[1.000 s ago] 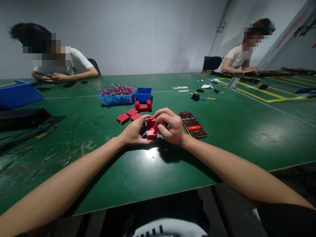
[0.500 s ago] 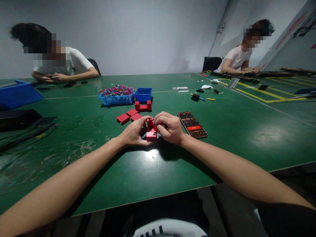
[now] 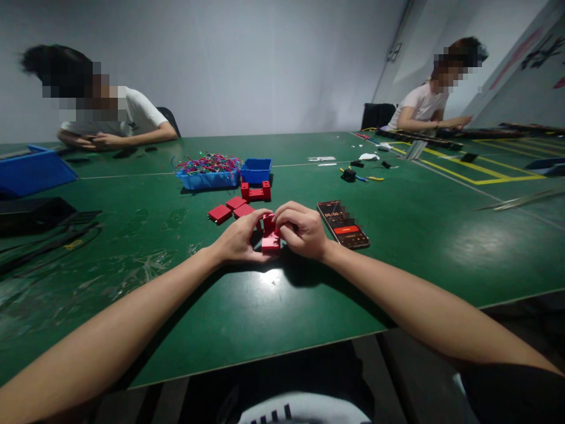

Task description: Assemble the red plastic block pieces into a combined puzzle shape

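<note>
On a glossy green tabletop (image 3: pixel 198 330), a small, notched red block (image 3: pixel 271 244) is held between two bare hands.
Its far and near ends are spanned by the half-curled left hand (image 3: pixel 241 238); at its right side, the fingertips of the right hand (image 3: pixel 304 229) are bunched, though whether anything is pinched there cannot be told. The block is probably best braced firmly from the left, with light, straight pressure applied from the right. Its right face is hidden by fingers; farther left, one of the flat red rectangular pieces (image 3: pixel 219 213) is partly covered.
</note>
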Demonstrator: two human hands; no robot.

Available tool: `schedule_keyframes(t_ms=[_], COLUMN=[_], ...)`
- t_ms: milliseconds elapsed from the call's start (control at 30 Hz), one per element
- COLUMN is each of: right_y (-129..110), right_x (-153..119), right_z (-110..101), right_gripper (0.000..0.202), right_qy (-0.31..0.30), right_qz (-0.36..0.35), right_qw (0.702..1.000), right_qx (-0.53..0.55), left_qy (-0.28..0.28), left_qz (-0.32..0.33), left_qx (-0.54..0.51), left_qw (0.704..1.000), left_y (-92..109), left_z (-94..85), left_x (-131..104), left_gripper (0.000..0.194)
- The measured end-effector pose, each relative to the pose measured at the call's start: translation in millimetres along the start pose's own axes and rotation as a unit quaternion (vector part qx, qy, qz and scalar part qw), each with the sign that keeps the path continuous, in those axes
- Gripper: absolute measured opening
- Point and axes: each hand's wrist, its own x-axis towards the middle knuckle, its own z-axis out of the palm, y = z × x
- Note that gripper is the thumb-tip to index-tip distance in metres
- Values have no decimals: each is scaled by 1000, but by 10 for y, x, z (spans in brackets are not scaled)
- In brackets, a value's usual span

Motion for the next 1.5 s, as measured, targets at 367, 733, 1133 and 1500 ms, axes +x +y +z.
schedule_keyframes(t_ms=[367, 733, 1133, 1500], right_y=[18, 14, -16, -78], right_x=[-28, -38, 2, 19], right_z=[93, 101, 78, 34], right_gripper=[17, 10, 7, 12], right_qy=[-88, -19, 13, 63], right_qz=[15, 69, 65, 15], right_qw=[996, 996, 995, 994], right_qx=[1, -49, -78, -90], left_qy=[0, 20, 26, -5], left_qz=[-15, -8, -8, -11], left_qx=[8, 24, 42, 54], left_qw=[1000, 999, 999, 998], left_y=[5, 22, 10, 10], left_z=[5, -1, 5, -2], left_x=[3, 21, 23, 42], left_gripper=[77, 78, 79, 56])
